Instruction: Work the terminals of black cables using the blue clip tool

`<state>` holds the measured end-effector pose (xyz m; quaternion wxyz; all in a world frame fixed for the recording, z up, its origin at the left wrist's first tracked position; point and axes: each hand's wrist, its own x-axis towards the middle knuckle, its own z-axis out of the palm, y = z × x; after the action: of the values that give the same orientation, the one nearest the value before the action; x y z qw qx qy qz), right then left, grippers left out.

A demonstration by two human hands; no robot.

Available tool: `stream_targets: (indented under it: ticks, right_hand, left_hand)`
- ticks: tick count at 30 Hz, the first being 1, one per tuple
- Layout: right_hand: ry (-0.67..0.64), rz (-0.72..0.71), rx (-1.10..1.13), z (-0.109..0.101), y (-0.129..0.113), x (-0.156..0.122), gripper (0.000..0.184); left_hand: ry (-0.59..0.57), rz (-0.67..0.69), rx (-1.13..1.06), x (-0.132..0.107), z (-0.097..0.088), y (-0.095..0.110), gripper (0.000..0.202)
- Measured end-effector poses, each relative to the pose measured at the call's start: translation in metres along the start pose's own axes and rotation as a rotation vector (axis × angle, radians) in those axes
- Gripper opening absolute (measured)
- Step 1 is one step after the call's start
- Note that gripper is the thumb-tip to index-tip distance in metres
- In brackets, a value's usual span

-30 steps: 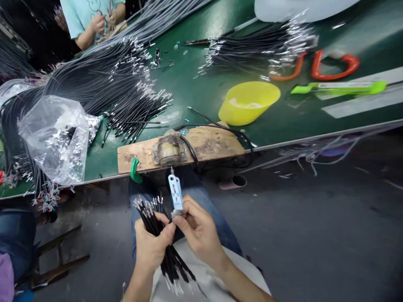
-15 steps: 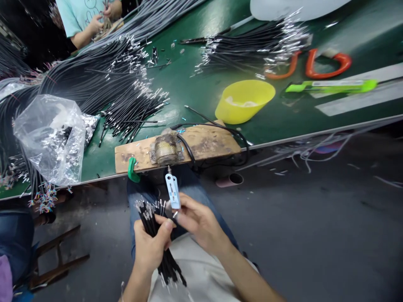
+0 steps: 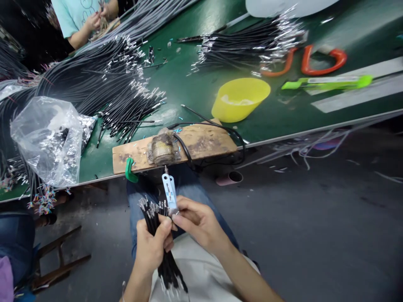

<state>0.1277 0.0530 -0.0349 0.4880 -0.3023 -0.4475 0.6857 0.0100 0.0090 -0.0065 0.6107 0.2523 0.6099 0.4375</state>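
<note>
My left hand (image 3: pixel 151 244) is closed around a bundle of short black cables (image 3: pixel 170 270) with silvery ends at top and bottom. Its thumb and forefinger reach toward the lower end of a light blue clothes peg (image 3: pixel 169 191). That peg hangs from the shaft of a small, grimy motor (image 3: pixel 163 150). My right hand (image 3: pixel 198 224) pinches at the peg's lower end, beside a small shiny bit whose kind I cannot make out. The fingertips of both hands nearly meet there, which hides what lies between them.
A wooden board (image 3: pixel 204 140) carries the motor at the table edge, with a green clamp (image 3: pixel 130 171). Around lie a yellow cup (image 3: pixel 241 100), a plastic bag (image 3: pixel 47 140), more black cables (image 3: pixel 248 44), orange handles (image 3: pixel 324 63) and a green cutter (image 3: pixel 327 82). A co-worker's hands (image 3: pixel 97 19) are across the table.
My right fingertips have closed in on the peg's lower end and my left thumb. The peg has turned, showing both its legs. The view has shifted slightly.
</note>
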Motion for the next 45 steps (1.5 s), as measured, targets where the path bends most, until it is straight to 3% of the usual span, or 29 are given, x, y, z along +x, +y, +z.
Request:
stream_targets:
  ticks: [4, 6, 8, 10, 12, 16, 18, 20, 23, 27, 30, 35, 40, 45]
  right_hand:
    - [0.065, 0.020, 0.017, 0.009, 0.001, -0.004, 0.020]
    - [0.174, -0.104, -0.109, 0.014, 0.001, -0.005, 0.021]
    - [0.274, -0.321, -0.282, 0.016, 0.002, -0.005, 0.018]
    - [0.260, -0.438, -0.354, 0.015, 0.002, -0.005, 0.015]
    - [0.118, -0.327, -0.217, 0.012, 0.000, -0.002, 0.013]
    - [-0.173, 0.220, 0.335, 0.006, -0.007, 0.005, 0.033]
    - [-0.228, 0.405, 0.444, 0.005, -0.012, 0.010, 0.037]
    - [-0.208, 0.491, 0.409, 0.002, -0.015, 0.017, 0.034]
    - [-0.066, 0.470, 0.301, -0.001, -0.022, 0.030, 0.029]
    - [0.180, 0.268, 0.221, 0.001, -0.034, 0.049, 0.037]
    - [0.139, 0.251, 0.210, 0.009, -0.040, 0.057, 0.044]
    - [0.102, 0.236, 0.425, 0.020, -0.033, 0.056, 0.042]
    - [0.086, 0.255, 0.549, 0.022, -0.024, 0.050, 0.040]
    - [0.111, 0.327, 0.620, 0.016, -0.013, 0.049, 0.044]
  left_hand:
    - [0.001, 0.005, -0.053, 0.000, 0.003, -0.004, 0.042]
    - [0.026, 0.031, -0.057, -0.001, 0.004, -0.008, 0.041]
    - [0.035, 0.050, -0.037, -0.001, 0.002, -0.009, 0.040]
    - [0.003, 0.062, 0.003, -0.001, -0.002, -0.007, 0.039]
    - [-0.051, 0.068, 0.045, -0.001, -0.007, -0.001, 0.039]
    - [-0.094, 0.110, 0.108, 0.000, -0.012, 0.016, 0.030]
    - [-0.090, 0.147, 0.134, 0.000, -0.011, 0.021, 0.024]
    - [-0.067, 0.179, 0.153, 0.000, -0.009, 0.023, 0.020]
    - [-0.015, 0.199, 0.163, 0.002, -0.010, 0.022, 0.019]
    - [-0.037, 0.130, 0.144, 0.011, -0.019, 0.024, 0.024]
    - [-0.053, 0.083, 0.106, 0.020, -0.023, 0.032, 0.026]
    - [-0.071, 0.038, 0.100, 0.027, -0.018, 0.035, 0.029]
    - [0.020, 0.202, 0.133, 0.025, -0.013, 0.020, 0.028]
    - [0.014, 0.233, 0.188, 0.026, -0.013, 0.015, 0.029]
